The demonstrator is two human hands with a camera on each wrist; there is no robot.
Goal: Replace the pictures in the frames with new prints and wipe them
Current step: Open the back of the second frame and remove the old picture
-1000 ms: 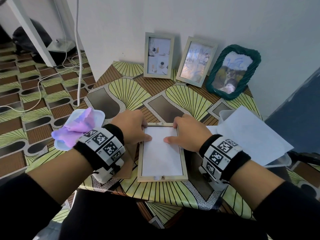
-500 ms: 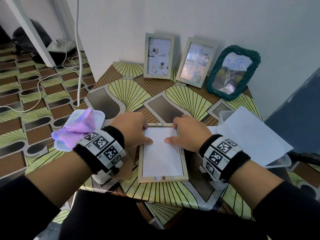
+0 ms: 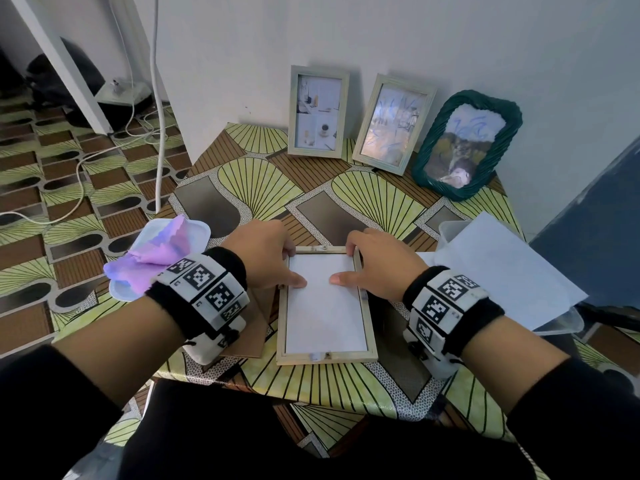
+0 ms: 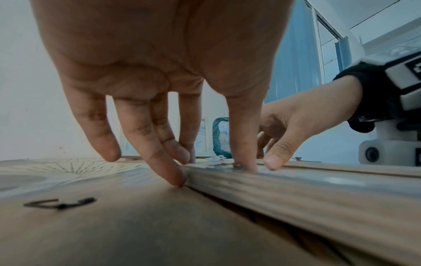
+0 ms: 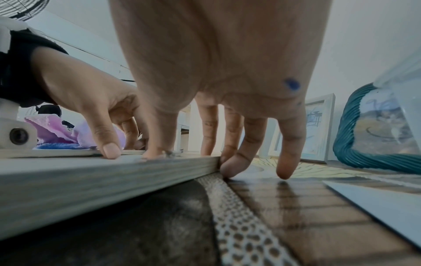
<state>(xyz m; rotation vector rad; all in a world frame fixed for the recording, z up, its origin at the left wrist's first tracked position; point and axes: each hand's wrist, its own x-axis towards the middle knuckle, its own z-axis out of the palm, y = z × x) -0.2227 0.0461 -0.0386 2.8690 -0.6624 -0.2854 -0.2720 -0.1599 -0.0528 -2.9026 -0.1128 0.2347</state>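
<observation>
A pale wooden frame lies face down at the table's front edge, with a white print sitting in its recess. My left hand and right hand rest on its far end. Each thumb presses flat on the print, the left thumb and the right thumb nearly meeting. The other fingers reach down beside the outer rails to the table. A brown backing board lies under my left wrist, left of the frame.
A purple cloth sits on a white lid at the left edge. Two pale frames and a green woven frame lean on the wall. White sheets cover a clear tub at the right.
</observation>
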